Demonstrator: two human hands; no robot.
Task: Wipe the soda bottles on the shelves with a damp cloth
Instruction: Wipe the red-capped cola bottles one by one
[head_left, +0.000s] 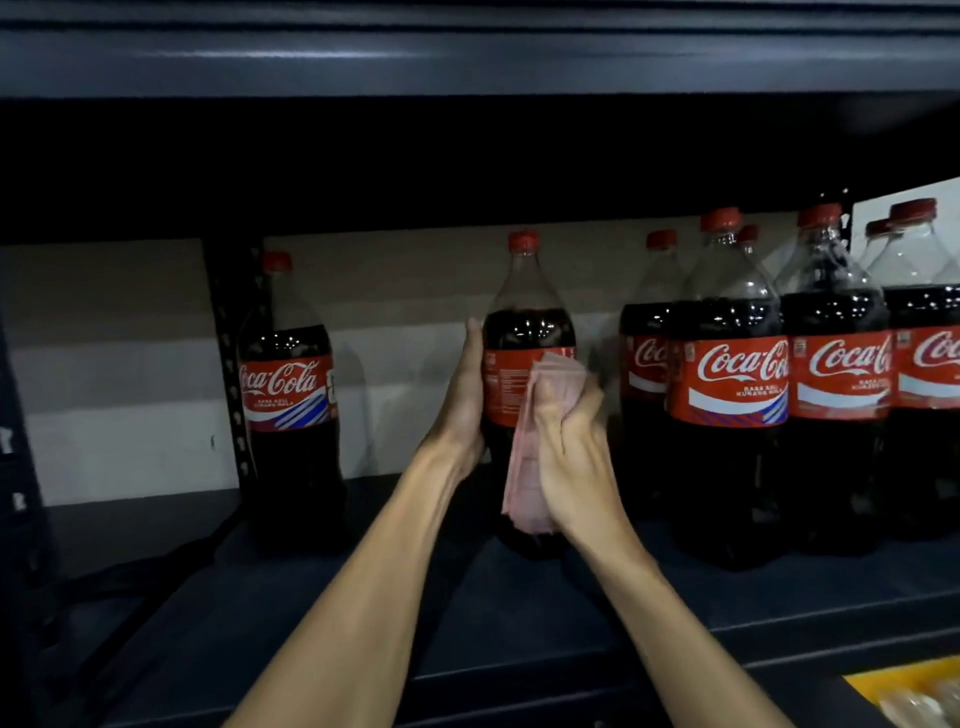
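A large cola bottle (524, 332) with a red cap and red label stands upright in the middle of the dark shelf (208, 597). My left hand (465, 400) is wrapped round its left side, thumb pointing up. My right hand (569, 436) grips a folded pink cloth (524, 478) and presses it against the bottle's front right side, over the label and lower body. Another cola bottle (288, 405) stands alone at the left. Several more cola bottles (727, 384) crowd the right part of the shelf.
The upper shelf board (467, 57) hangs low above the bottle caps. A perforated metal upright (228, 364) stands behind the left bottle. A yellow-edged tray (904, 691) with packets shows on the level below at the bottom right.
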